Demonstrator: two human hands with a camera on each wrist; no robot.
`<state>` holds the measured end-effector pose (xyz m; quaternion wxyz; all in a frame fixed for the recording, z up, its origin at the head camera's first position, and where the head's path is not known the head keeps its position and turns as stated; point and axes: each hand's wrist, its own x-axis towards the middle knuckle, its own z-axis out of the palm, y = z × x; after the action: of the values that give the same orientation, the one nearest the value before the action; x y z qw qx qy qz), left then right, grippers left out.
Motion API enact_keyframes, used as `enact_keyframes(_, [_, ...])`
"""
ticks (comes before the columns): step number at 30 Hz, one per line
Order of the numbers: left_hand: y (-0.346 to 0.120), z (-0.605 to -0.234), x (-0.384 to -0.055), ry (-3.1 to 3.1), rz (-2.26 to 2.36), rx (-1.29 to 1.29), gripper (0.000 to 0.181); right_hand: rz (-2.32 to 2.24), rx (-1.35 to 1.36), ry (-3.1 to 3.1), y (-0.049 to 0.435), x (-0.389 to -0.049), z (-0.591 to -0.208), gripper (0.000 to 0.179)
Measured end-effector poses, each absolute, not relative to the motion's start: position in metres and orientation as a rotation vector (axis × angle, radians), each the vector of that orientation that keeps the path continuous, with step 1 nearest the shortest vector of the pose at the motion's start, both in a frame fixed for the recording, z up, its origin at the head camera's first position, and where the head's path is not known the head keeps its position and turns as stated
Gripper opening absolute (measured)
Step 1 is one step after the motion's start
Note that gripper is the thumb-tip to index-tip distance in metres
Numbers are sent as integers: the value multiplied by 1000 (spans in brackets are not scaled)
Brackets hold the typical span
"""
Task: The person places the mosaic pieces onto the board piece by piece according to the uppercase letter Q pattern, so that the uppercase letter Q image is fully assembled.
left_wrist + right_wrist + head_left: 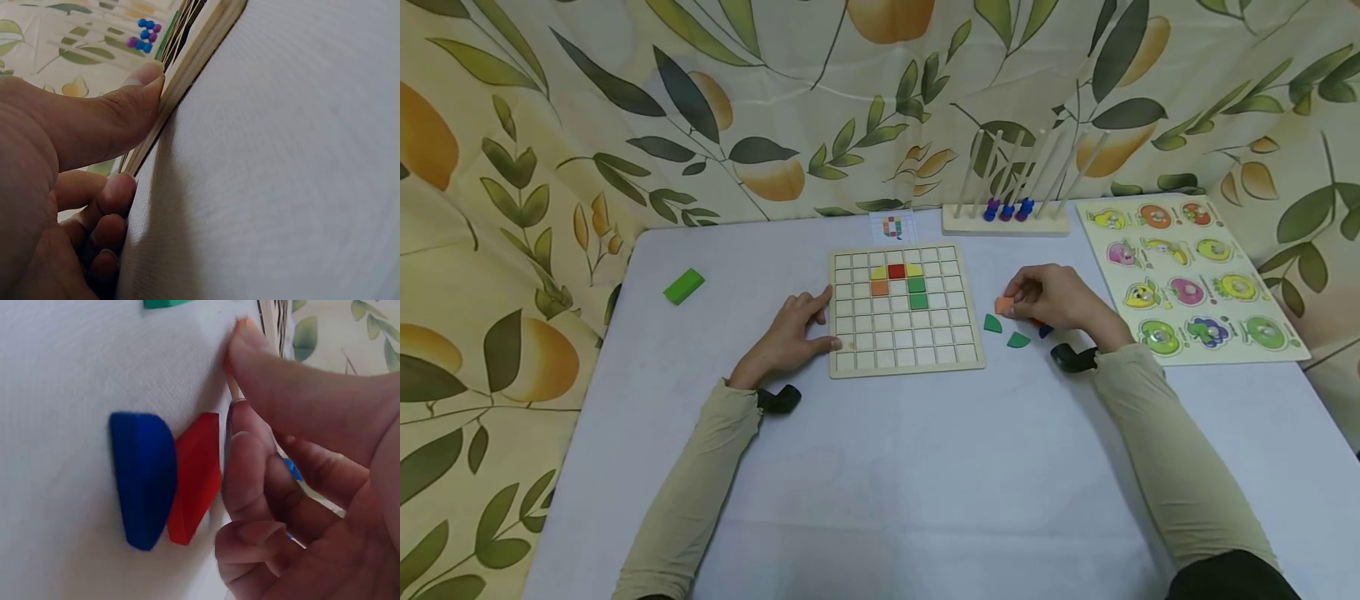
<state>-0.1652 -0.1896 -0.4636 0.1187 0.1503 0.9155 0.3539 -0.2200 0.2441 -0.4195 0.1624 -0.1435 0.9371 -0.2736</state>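
Observation:
My right hand [1052, 296] pinches an orange square tile [1003, 305] between thumb and fingertips, just right of a wooden grid board [906, 364]. Two green curved-edge tiles [992, 323] lie below that hand. In the right wrist view a blue tile [142, 481] and a red tile [197, 481] lie side by side beneath the fingers. Against the board's left edge rest the thumb and index finger of my left hand [786, 337]. On the board's upper middle sit a red tile [896, 271], yellow tiles [913, 270], an orange tile [879, 287] and green tiles [917, 285].
Behind the board lies a small pattern card [892, 227]. A peg stand [1003, 223] with blue and purple beads stands at the back, and a fruit picture board [1120, 292] lies on the right. At far left is a green block [684, 286].

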Motion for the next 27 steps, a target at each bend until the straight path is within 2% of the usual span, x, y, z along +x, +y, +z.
enact_keyframes(9, [-189, -463, -165, 2662, 1035, 436, 94, -981, -401, 2696, 234, -223, -421, 29])
enact_keyframes(19, [-189, -463, -165, 2666, 1040, 430, 94, -1193, -283, 2606, 192, -226, -423, 33])
enact_keyframes(27, [-191, -463, -167, 2664, 1035, 454, 94, -1300, -382, 2567, 162, -230, -427, 34])
